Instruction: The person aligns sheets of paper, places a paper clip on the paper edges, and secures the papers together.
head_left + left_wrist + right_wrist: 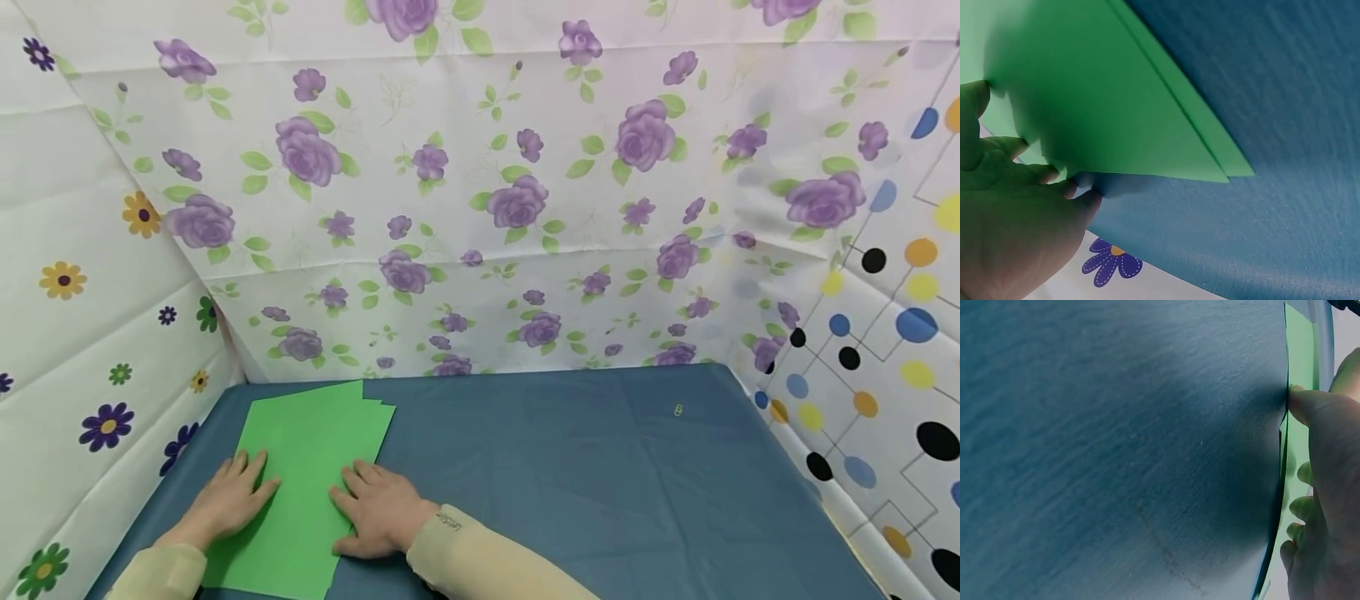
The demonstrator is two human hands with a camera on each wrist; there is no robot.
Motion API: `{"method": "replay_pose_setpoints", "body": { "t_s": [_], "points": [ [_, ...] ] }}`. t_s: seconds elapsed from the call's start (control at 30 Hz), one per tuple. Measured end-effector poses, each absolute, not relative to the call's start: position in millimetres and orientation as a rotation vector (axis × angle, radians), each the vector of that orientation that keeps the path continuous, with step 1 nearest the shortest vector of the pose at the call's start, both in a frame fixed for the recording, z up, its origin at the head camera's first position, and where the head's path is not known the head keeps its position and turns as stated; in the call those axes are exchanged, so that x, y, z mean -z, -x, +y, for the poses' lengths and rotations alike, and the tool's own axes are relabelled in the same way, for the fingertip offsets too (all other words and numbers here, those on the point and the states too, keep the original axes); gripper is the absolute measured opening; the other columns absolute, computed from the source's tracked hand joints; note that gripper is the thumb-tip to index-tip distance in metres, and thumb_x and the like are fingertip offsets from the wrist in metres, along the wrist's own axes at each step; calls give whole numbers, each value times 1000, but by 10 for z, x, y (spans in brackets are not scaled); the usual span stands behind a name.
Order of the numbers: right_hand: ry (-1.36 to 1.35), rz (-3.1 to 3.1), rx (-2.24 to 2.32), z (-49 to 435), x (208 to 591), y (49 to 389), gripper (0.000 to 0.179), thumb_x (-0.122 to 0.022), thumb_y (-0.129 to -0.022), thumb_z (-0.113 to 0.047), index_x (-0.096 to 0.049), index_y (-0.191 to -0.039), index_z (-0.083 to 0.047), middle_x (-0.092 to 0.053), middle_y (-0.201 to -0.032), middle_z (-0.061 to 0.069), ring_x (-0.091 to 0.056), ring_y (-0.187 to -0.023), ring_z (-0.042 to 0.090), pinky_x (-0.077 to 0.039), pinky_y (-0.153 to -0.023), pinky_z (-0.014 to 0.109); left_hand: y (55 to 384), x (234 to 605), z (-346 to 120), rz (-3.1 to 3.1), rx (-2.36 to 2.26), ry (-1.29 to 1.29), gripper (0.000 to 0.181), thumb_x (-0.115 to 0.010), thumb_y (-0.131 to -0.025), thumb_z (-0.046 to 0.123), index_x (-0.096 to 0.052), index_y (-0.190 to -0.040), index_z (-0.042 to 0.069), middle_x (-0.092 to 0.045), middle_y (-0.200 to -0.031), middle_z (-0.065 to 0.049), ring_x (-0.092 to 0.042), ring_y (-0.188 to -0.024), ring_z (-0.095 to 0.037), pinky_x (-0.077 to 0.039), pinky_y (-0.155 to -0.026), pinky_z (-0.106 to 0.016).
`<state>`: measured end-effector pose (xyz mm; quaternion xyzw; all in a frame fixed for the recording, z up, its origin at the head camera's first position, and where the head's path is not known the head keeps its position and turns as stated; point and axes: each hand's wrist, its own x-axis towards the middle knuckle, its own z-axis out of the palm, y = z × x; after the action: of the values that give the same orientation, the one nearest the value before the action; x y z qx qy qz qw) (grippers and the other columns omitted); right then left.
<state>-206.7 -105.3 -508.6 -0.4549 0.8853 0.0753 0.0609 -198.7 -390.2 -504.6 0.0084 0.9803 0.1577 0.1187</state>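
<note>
Bright green paper sheets (300,442) lie stacked on the left part of the blue table, their edges slightly out of line at the top right. My left hand (228,500) rests on their left edge with fingers spread. Across from it, my right hand (378,508) lies over the right edge, fingers spread and pointing to the left. In the left wrist view, the green sheets (1129,106) show two offset corners beside the left hand (1016,212). The right wrist view shows the right hand (1335,469) with its thumb at the edge of the green paper (1300,350).
A small yellow paper clip (678,410) lies at the back right of the blue table (570,467). Floral cloth (465,208) hangs behind the table, with a flowered sheet (67,350) at the left and a dotted one (892,350) at the right.
</note>
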Motion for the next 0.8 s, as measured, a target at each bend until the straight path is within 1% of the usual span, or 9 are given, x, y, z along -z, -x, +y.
{"method": "replay_pose_setpoints", "body": {
  "t_s": [0.1,0.33,0.6,0.8],
  "points": [
    [1361,2656,-203,-1070,5080,2067,80,-33,-98,-77,-16,-164,-37,-13,-170,-8,-8,-156,12,-14,-122,22,1975,5038,-3887,2878,-450,-36,86,-42,-108,52,-25,-151,-20,-9,-148,-53,-10,-134,-72,-17,-107,-80],
    [1326,2623,-147,-1101,5091,2062,78,-35,-98,-77,-16,-164,-39,-13,-170,-9,-10,-155,11,-18,-121,22,1979,5055,-3875,2883,-465,-33,84,-43,-108,50,-24,-151,-19,-7,-149,-53,-8,-135,-72,-14,-108,-80],
    [1329,2600,-141,-1104,5144,2080,78,-32,-98,-77,-13,-164,-40,-9,-171,-10,-8,-156,11,-19,-121,23,1992,5093,-3903,2836,-522,-19,89,-43,-107,56,-22,-153,-18,-4,-152,-51,-4,-137,-70,-13,-107,-81],
    [1327,2606,-167,-1094,5165,2084,78,-31,-97,-78,-11,-163,-41,-7,-171,-10,-7,-156,10,-19,-121,23,2004,5097,-3880,2825,-525,-18,90,-44,-106,57,-23,-154,-16,-4,-153,-50,-4,-138,-69,-13,-108,-81]
  ]
}}
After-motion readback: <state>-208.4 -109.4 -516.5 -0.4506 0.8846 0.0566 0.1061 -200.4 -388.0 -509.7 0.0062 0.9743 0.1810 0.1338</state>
